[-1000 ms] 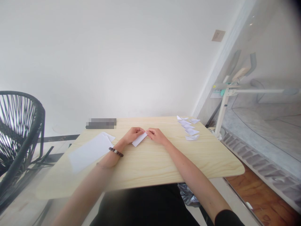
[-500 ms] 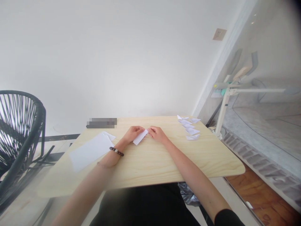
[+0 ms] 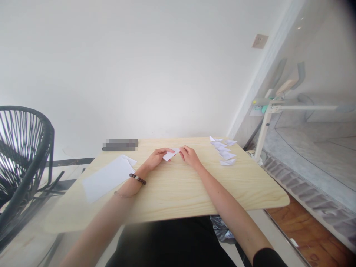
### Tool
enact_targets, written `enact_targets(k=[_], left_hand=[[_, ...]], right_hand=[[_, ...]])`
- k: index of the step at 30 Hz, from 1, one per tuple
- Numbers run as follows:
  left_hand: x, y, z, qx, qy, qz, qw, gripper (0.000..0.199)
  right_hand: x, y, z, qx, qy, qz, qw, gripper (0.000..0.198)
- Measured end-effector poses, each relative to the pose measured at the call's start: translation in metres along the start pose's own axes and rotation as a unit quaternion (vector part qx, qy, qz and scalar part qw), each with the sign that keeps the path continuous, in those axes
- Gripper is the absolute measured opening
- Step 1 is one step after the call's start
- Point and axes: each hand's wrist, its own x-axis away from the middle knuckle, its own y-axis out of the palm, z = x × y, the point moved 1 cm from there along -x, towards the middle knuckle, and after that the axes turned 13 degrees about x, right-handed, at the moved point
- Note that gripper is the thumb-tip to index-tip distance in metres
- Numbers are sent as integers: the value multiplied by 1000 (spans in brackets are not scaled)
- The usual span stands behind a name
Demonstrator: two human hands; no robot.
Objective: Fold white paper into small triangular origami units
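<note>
Between my two hands is a small piece of folded white paper, held just above the middle of the table. My left hand is closed on its left part, thumb on top and fingers partly hidden beneath. At the paper's right tip, my right hand pinches the corner with thumb and fingertips. Several folded white paper boats stand grouped to the right of my right hand. Left of my left forearm lie sheets of white paper, one with a lifted corner.
A blurred-out dark object lies at the table's back left edge. A black woven chair stands at the left. Beyond the table's right side are a white metal frame with grey handles and a grey sofa. The wall rises behind the table.
The folded paper has turned to a flatter angle and moved slightly right and up. My right hand has shifted a little to the right, still at the paper's tip.
</note>
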Motion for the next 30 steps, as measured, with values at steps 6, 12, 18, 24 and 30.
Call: enact_targets(k=[6, 12, 18, 24, 30], left_hand=[[1, 0, 0, -23, 32, -47, 998, 38], [-1, 1, -3, -67, 36, -6, 997, 34], [-4, -6, -7, -125, 88, 16, 988, 24], [-6, -7, -5, -153, 127, 29, 980, 21], [-6, -4, -5, -111, 66, 54, 990, 32]], right_hand=[[1, -2, -3, 22, -16, 22, 999, 33], [0, 0, -1, 51, -23, 16, 998, 33], [0, 2, 1, 74, -22, 6, 997, 30], [-2, 4, 2, 80, -42, 26, 996, 26], [-5, 6, 5, 75, -61, 65, 993, 23]])
